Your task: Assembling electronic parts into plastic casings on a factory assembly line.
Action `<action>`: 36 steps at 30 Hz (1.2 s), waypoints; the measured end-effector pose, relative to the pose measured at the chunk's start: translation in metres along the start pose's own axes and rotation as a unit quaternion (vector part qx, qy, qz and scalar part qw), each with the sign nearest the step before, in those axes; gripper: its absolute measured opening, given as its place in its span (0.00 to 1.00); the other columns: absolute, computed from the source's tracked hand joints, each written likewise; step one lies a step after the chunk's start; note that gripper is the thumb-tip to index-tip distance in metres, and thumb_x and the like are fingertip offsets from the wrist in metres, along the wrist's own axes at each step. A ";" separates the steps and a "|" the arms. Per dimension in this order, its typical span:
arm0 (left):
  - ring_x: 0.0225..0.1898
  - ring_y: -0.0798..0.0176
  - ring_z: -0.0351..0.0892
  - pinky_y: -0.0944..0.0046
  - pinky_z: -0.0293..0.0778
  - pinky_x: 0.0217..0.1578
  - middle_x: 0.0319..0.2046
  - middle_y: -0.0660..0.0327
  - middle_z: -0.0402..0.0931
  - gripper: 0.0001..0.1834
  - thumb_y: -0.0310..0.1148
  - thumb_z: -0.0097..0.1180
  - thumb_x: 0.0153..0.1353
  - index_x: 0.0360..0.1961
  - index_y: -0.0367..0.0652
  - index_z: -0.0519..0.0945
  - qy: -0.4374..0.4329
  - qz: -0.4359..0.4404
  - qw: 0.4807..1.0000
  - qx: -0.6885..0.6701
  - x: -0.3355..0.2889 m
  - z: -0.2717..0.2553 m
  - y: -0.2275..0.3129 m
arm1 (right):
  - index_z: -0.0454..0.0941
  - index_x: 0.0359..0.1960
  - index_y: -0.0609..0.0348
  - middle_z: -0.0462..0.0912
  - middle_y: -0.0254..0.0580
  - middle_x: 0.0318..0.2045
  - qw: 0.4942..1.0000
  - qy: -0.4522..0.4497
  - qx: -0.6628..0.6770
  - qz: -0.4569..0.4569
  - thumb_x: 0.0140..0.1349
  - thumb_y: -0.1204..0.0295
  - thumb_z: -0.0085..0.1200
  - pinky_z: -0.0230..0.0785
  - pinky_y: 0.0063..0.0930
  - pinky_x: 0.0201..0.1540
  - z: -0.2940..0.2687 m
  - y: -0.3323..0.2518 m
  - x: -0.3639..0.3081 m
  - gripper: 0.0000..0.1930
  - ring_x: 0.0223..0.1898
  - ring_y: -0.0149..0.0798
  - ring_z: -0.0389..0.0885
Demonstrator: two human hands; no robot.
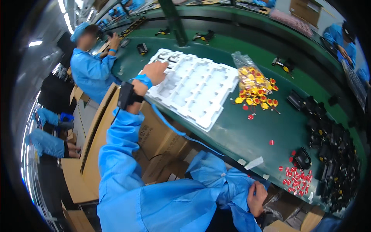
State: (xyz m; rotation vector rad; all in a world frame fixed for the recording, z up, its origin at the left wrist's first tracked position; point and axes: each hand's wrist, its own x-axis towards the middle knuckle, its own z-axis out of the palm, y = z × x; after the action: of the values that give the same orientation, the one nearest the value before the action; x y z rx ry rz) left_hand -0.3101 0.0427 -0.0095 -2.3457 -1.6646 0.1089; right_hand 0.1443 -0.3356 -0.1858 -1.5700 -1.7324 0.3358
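My left hand (155, 73) reaches over the left side of a white molded plastic tray (208, 116). Its fingers are curled down near dark parts (173, 58) in the tray's far-left pockets; whatever they grip is hidden. A blue wrist strap (143, 80) circles that wrist, and its cord trails toward my body. Low at the table's near edge, my right hand (256, 198) is curled closed in front of my blue smock, its palm out of sight. Many of the tray's other pockets hold nothing.
Right of the tray, a clear bag (247, 69) spills yellow-and-red parts (257, 92) onto the green table (247, 139). Red pieces (297, 181) lie beside a black device (302, 158) and a heap of black devices (336, 162). Cardboard boxes (158, 135) stand below; a person (91, 65) works at left.
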 end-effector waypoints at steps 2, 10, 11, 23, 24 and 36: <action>0.44 0.42 0.79 0.46 0.75 0.44 0.39 0.45 0.80 0.14 0.32 0.56 0.59 0.46 0.42 0.77 -0.042 0.046 0.998 -0.019 0.003 -0.011 0.029 | 0.77 0.36 0.68 0.77 0.52 0.23 0.999 -0.032 0.009 -0.005 0.54 0.86 0.56 0.68 0.40 0.25 -0.002 -0.012 0.018 0.08 0.22 0.50 0.76; 0.24 0.44 0.79 0.49 0.73 0.25 0.22 0.51 0.78 0.12 0.36 0.59 0.61 0.38 0.37 0.76 0.080 0.269 0.939 -0.198 0.003 -0.040 0.209 | 0.78 0.36 0.70 0.76 0.46 0.22 0.986 -0.024 0.104 -0.127 0.48 0.87 0.60 0.72 0.35 0.27 -0.017 -0.059 0.055 0.11 0.23 0.46 0.78; 0.23 0.43 0.79 0.48 0.72 0.24 0.19 0.51 0.77 0.13 0.37 0.57 0.62 0.35 0.37 0.73 0.049 0.266 0.948 -0.169 0.007 -0.036 0.219 | 0.79 0.36 0.71 0.75 0.46 0.22 0.985 -0.025 0.107 -0.135 0.48 0.87 0.60 0.72 0.33 0.27 -0.017 -0.061 0.055 0.12 0.24 0.45 0.79; 0.25 0.69 0.80 0.69 0.77 0.27 0.25 0.60 0.80 0.11 0.33 0.47 0.74 0.40 0.35 0.76 -0.227 0.099 0.532 -0.810 -0.087 -0.075 0.268 | 0.78 0.46 0.75 0.83 0.60 0.42 0.973 0.051 0.224 0.005 0.57 0.84 0.57 0.76 0.37 0.48 -0.056 -0.096 0.128 0.14 0.44 0.56 0.85; 0.26 0.69 0.80 0.68 0.77 0.28 0.26 0.59 0.80 0.12 0.33 0.46 0.75 0.40 0.35 0.76 -0.228 0.097 0.482 -0.841 -0.099 -0.071 0.282 | 0.77 0.48 0.76 0.81 0.62 0.46 0.968 0.052 0.245 -0.015 0.59 0.83 0.55 0.74 0.39 0.53 -0.049 -0.094 0.143 0.15 0.49 0.59 0.82; 0.17 0.64 0.72 0.66 0.65 0.21 0.19 0.57 0.74 0.03 0.23 0.58 0.59 0.31 0.33 0.79 -0.002 0.212 0.726 -0.654 -0.108 -0.080 0.324 | 0.77 0.40 0.70 0.84 0.48 0.31 0.969 0.096 0.228 0.023 0.64 0.85 0.51 0.77 0.30 0.33 -0.054 -0.081 0.132 0.05 0.30 0.43 0.85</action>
State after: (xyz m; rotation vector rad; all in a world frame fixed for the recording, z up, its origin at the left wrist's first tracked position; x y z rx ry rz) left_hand -0.0326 -0.1720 -0.0247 -3.5920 -1.2232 -1.4396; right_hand 0.1279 -0.2448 -0.0503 -1.2602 -1.3526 0.5451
